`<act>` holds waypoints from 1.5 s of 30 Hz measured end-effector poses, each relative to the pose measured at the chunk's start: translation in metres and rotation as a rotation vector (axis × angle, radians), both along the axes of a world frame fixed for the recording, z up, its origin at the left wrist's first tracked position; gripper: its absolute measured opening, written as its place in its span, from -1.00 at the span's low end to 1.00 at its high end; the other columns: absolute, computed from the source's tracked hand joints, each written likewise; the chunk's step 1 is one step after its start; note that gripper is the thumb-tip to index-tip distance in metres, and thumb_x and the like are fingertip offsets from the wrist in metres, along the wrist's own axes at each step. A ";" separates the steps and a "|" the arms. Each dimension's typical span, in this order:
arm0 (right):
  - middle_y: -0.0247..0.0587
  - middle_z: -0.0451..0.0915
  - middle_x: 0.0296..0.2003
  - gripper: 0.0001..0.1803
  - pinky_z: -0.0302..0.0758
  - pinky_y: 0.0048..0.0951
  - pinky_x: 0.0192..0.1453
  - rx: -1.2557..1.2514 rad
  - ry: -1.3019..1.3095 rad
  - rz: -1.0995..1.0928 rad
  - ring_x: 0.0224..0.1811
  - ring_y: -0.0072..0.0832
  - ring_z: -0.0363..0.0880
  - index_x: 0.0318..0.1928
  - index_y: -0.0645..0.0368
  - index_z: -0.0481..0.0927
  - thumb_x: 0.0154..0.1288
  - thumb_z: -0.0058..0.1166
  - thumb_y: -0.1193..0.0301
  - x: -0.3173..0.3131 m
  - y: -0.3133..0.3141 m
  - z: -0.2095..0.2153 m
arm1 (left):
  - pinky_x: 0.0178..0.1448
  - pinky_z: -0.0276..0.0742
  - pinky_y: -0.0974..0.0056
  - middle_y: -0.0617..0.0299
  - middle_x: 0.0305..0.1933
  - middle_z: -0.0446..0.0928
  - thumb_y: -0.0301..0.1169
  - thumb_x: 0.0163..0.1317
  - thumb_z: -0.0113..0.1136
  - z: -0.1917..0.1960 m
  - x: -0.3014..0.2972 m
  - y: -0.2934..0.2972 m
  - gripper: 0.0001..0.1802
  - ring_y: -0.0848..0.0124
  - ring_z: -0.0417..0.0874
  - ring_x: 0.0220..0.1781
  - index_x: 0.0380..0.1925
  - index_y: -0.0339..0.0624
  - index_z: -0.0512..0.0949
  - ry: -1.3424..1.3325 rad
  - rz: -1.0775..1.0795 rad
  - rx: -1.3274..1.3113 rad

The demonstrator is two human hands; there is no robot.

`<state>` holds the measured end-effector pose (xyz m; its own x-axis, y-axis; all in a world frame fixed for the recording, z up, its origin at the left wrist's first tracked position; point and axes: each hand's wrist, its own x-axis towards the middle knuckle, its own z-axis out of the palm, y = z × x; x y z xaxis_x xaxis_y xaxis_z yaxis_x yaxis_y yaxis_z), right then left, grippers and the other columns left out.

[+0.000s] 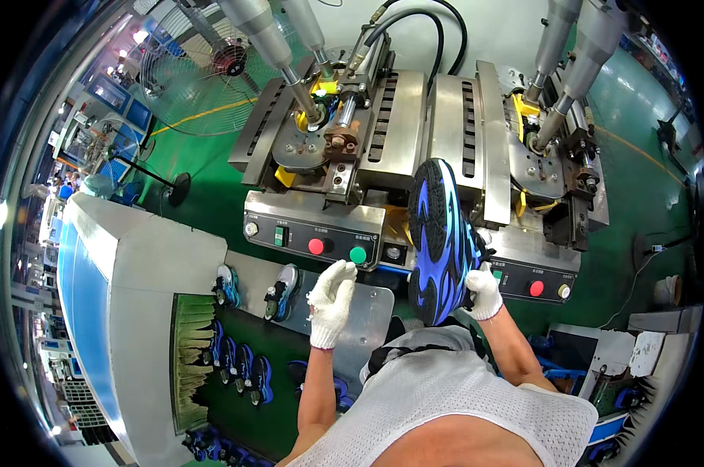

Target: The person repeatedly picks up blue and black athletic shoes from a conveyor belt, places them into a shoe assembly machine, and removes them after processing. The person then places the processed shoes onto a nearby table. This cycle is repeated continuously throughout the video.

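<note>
My right hand, in a white knit glove, grips a sneaker by its side, near the heel end. The sneaker is held upright with its black, blue and purple sole facing me; most of its upper is hidden behind the sole. My left hand, gloved the same way, is raised with its fingers stretched out and nothing in it. Its fingertips are just below a green push button on the left control panel. Further left on that panel is a red button.
A two-station metal press stands ahead, with cylinders above both sides. Two sneakers, one a grey sneaker, rest on a ledge at left. More sneakers sit lower down beside a curtained machine. A caged fan stands at the back left.
</note>
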<state>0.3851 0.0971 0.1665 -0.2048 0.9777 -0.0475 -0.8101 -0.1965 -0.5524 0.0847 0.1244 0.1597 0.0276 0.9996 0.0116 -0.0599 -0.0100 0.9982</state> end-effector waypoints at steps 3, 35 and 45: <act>0.09 0.58 0.21 -0.19 0.64 -0.13 0.24 -0.052 0.057 0.008 0.18 -0.13 0.64 0.38 0.41 0.35 0.12 0.35 0.46 -0.012 -0.010 -0.015 | 0.34 0.57 0.23 0.03 0.16 0.63 -0.63 0.42 0.16 -0.001 -0.011 0.010 -0.60 0.31 0.67 0.19 0.24 -0.35 0.47 0.027 0.041 0.022; -0.23 0.60 0.13 -0.19 0.57 -0.34 0.13 -0.257 -0.420 -0.180 0.06 -0.46 0.57 0.40 0.26 0.38 0.09 0.35 0.58 -0.018 -0.066 0.004 | 0.51 0.25 -0.04 -0.36 0.43 0.31 -0.09 0.27 0.30 -0.042 0.037 0.379 -0.11 -0.21 0.29 0.49 0.45 -0.36 0.18 1.092 0.023 0.249; -0.48 0.49 -0.57 -0.71 0.28 -0.53 -0.60 -0.555 -0.566 -0.150 -0.63 -0.70 0.38 -0.16 0.26 0.64 0.13 0.39 0.42 -0.020 -0.051 0.046 | 0.33 0.37 -0.24 -0.18 0.14 0.60 0.02 0.08 0.44 0.010 0.034 0.422 -0.27 -0.16 0.62 0.20 0.08 -0.25 0.42 1.250 0.107 0.130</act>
